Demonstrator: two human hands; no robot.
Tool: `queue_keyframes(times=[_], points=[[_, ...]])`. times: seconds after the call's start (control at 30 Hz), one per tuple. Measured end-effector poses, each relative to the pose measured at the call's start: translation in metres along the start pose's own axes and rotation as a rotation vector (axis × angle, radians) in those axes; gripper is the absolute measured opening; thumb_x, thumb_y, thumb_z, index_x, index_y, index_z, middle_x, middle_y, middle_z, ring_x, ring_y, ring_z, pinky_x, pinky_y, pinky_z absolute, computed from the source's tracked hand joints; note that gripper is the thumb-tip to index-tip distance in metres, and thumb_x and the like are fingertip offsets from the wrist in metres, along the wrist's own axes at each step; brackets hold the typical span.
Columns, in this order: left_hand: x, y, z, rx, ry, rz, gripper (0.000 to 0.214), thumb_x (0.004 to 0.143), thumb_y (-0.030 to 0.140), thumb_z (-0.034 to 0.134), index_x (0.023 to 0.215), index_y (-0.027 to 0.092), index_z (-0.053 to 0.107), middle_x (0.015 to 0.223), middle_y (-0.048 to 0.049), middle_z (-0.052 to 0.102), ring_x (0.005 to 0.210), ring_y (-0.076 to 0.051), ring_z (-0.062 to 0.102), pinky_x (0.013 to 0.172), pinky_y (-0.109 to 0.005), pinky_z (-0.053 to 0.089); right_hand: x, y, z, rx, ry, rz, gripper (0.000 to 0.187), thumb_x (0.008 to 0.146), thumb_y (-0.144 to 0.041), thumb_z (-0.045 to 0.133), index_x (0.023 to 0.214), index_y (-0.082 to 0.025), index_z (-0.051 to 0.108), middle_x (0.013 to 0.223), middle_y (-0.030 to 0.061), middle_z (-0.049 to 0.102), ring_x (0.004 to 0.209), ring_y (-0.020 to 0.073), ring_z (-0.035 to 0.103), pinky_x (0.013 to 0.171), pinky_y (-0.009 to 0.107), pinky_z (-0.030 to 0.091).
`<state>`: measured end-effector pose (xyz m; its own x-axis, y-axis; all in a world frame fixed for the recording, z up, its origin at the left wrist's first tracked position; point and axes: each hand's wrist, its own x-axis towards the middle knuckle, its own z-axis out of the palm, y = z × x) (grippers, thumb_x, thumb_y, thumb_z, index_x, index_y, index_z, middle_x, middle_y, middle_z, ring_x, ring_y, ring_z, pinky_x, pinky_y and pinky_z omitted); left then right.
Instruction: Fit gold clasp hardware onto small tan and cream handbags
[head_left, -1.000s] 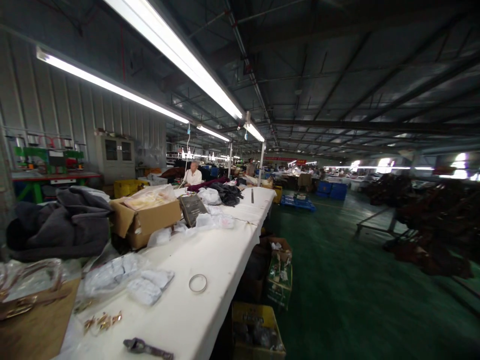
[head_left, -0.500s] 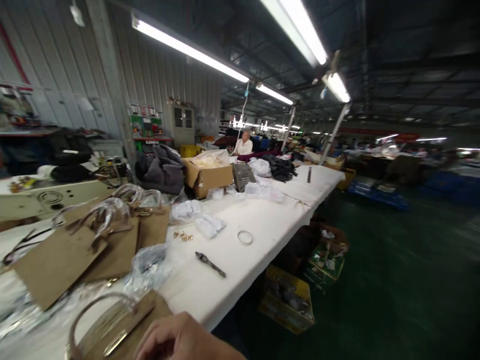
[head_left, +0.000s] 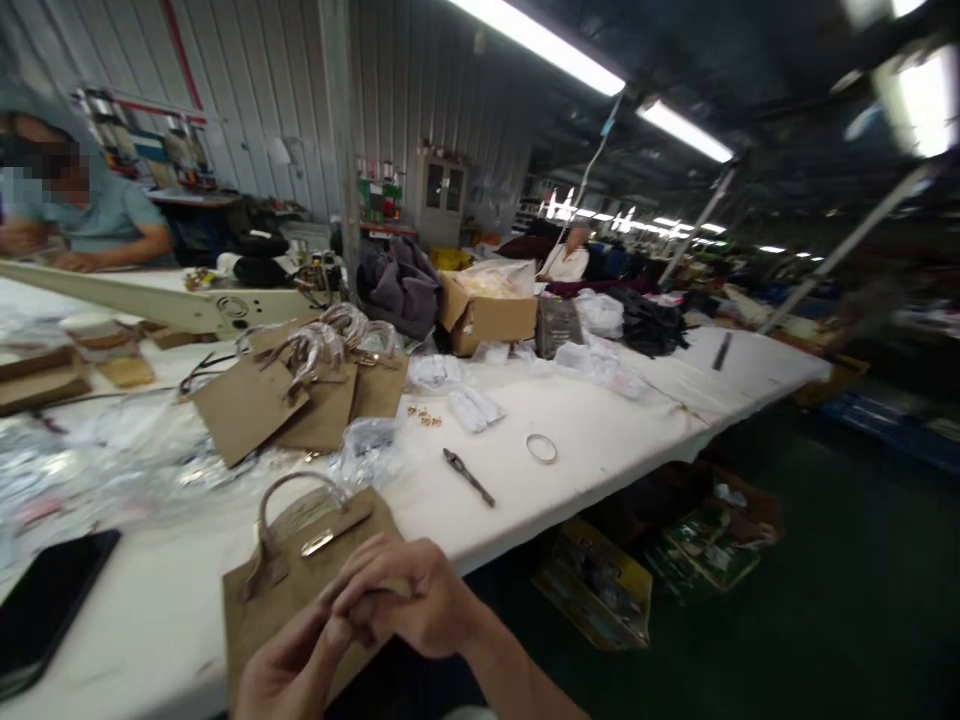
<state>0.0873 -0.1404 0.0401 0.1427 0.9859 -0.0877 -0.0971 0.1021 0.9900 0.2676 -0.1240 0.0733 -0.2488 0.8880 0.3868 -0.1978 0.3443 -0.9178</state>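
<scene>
Tabletop (head_left: 570, 495) front edge runs diag. from bottom ctr. up to mid-R of frame; dk. green floor (head_left: 817, 610) past it, w/ a yellow box (head_left: 637, 590) showing just under the edge. Bare white surface btwn. the phone (head_left: 56, 605), lower L, & the tan handbag (head_left: 300, 575), lower ctr.-L; more of it R of the bag, around the dk. tool (head_left: 469, 478) & thin ring (head_left: 546, 462), mid-frame. Other tan bags (head_left: 251, 400) crowd ctr.-L, near plastic wrap (head_left: 367, 455). Phone's cut off by L frame edge; handbag's lower R part is hidden behind the hands; far R is dim & blurred. L hand (head_left: 289, 665), bottom ctr.-L, and R hand (head_left: 420, 600), just R of it, meet over the handbag's R side, fingers bent, tips together. Can't tell if they pinch a small pc. or grip the bag's edge.
</scene>
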Motion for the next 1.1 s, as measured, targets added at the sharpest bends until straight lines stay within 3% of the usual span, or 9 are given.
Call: queue_keyframes(times=[0.07, 0.23, 0.37, 0.5, 0.63, 0.83, 1.1], points=[[-0.005, 0.010, -0.001, 0.045, -0.044, 0.090, 0.041, 0.091, 0.059, 0.083, 0.097, 0.018, 0.087, 0.087, -0.0088, 0.079, 0.091, -0.028, 0.075, 0.086, -0.031, 0.063, -0.005, -0.001, -0.003, -0.019, 0.009, 0.026, 0.021, 0.103, -0.041, 0.079, 0.103, -0.021, 0.087, 0.119, 0.0120, 0.079, 0.108, 0.0261, 0.075, 0.096, 0.038, 0.063], [-0.009, 0.020, 0.003, 0.159, -0.112, 0.251, 0.024, 0.104, 0.041, 0.072, 0.111, 0.022, 0.086, 0.096, -0.0067, 0.080, 0.091, -0.022, 0.074, 0.085, -0.026, 0.058, -0.008, -0.005, -0.014, -0.144, -0.063, 0.055, 0.014, 0.108, -0.028, 0.072, 0.109, -0.024, 0.085, 0.125, 0.0099, 0.073, 0.117, 0.0240, 0.071, 0.104, 0.037, 0.057], [-0.015, 0.015, -0.001, 0.326, -0.052, 0.382, 0.023, 0.106, 0.029, 0.070, 0.126, 0.026, 0.082, 0.108, -0.0057, 0.082, 0.095, -0.020, 0.077, 0.087, -0.024, 0.058, -0.011, -0.007, -0.012, -0.227, -0.021, 0.032, 0.012, 0.107, -0.025, 0.073, 0.114, -0.024, 0.082, 0.119, 0.0083, 0.074, 0.108, 0.0216, 0.072, 0.096, 0.033, 0.059], [-0.015, 0.011, -0.005, 0.358, 0.044, 0.475, 0.020, 0.101, 0.024, 0.078, 0.119, 0.028, 0.084, 0.107, -0.0033, 0.084, 0.092, -0.019, 0.080, 0.085, -0.022, 0.060, -0.019, -0.006, -0.008, -0.278, 0.082, -0.008, 0.010, 0.103, -0.022, 0.077, 0.112, -0.024, 0.081, 0.114, 0.0072, 0.074, 0.104, 0.0215, 0.072, 0.094, 0.033, 0.058], [-0.014, 0.009, -0.005, 0.304, 0.075, 0.422, 0.015, 0.096, 0.028, 0.084, 0.111, 0.027, 0.088, 0.103, -0.0036, 0.085, 0.087, -0.021, 0.082, 0.082, -0.022, 0.064, -0.026, -0.005, -0.008, -0.308, 0.039, -0.024, 0.014, 0.105, -0.018, 0.074, 0.112, -0.026, 0.083, 0.114, 0.0073, 0.073, 0.105, 0.0222, 0.073, 0.094, 0.034, 0.059], [-0.017, 0.001, 0.002, 0.072, 0.101, 0.202, 0.016, 0.092, 0.034, 0.088, 0.105, 0.026, 0.089, 0.095, -0.0034, 0.086, 0.080, -0.023, 0.083, 0.074, -0.023, 0.067, -0.026, -0.009, -0.006, -0.351, 0.028, -0.011, 0.014, 0.104, -0.017, 0.074, 0.112, -0.026, 0.082, 0.112, 0.0066, 0.073, 0.103, 0.0220, 0.073, 0.092, 0.034, 0.060], [-0.020, 0.003, -0.007, 0.039, 0.027, 0.202, 0.027, 0.092, 0.037, 0.088, 0.116, 0.027, 0.088, 0.110, -0.0070, 0.085, 0.097, -0.024, 0.081, 0.089, -0.027, 0.066, -0.027, -0.017, -0.005, -0.418, -0.007, -0.039, 0.012, 0.106, -0.015, 0.068, 0.110, -0.024, 0.076, 0.115, 0.0085, 0.073, 0.107, 0.0235, 0.072, 0.095, 0.036, 0.060]])
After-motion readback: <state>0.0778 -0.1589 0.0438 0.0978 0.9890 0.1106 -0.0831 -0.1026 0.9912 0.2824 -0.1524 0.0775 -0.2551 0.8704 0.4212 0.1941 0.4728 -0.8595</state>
